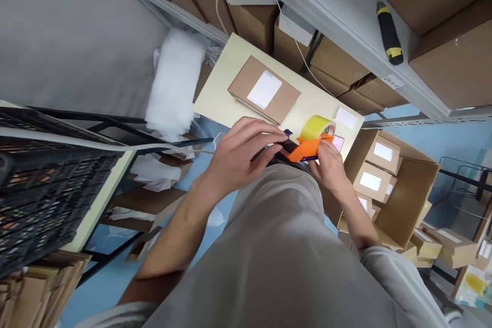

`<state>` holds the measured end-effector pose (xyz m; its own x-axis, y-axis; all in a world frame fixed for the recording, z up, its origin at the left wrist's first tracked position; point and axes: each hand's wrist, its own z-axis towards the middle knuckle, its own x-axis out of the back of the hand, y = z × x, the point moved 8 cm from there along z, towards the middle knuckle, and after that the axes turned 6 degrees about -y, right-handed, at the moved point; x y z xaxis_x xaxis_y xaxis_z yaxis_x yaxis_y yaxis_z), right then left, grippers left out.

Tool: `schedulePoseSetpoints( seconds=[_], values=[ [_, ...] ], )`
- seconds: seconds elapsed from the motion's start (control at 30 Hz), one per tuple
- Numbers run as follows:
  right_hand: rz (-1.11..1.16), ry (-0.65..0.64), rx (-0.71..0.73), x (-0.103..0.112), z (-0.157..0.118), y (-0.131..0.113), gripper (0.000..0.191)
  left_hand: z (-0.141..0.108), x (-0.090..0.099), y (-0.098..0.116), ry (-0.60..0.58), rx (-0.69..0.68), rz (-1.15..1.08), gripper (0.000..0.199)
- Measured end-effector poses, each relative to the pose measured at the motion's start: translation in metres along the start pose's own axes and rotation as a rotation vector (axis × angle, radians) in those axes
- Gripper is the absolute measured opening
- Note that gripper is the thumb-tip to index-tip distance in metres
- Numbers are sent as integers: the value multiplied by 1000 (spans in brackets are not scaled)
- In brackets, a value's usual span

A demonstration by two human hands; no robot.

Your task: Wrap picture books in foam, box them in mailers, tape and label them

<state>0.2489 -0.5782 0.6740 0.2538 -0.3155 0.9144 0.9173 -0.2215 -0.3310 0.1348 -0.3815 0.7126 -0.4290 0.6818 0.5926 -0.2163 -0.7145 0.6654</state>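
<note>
An orange tape dispenser [303, 151] with a roll of yellow tape [312, 127] is held low, at the near edge of the table, in front of my body. My right hand [329, 166] is closed around its right side. My left hand [246, 151] has its fingers and thumb curled about the dark part at the dispenser's left end. That grip is partly hidden by the fingers. Beyond the hands lies a flat brown cardboard box [246, 78] with a white label [265, 89] on top.
A pale table [215, 82] bears a phone [338, 142] and white paper [346, 118]. On the right, a big carton [417, 189] holds several labelled boxes. A shelf with a utility knife [389, 33] runs above. White wrap [175, 79] and a black crate [49, 184] are leftward.
</note>
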Motion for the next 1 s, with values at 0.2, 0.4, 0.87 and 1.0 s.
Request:
schedulePoseSetpoints(
  seconds=[0.2, 0.4, 0.87, 1.0],
  values=[
    [-53, -192, -4, -25, -2, 12, 16, -7, -28, -35, 21, 121, -44, 23],
    [-167, -642, -203, -95, -32, 63, 32, -62, -83, -122, 91, 267, -131, 33],
    [-428, -833, -643, -185, -83, 156, 40, -131, -172, -280, 349, 754, -276, 5],
    [-405, -765, -667, -206, -88, 164, 41, -119, -175, -292, 398, 726, -263, 9]
  ],
)
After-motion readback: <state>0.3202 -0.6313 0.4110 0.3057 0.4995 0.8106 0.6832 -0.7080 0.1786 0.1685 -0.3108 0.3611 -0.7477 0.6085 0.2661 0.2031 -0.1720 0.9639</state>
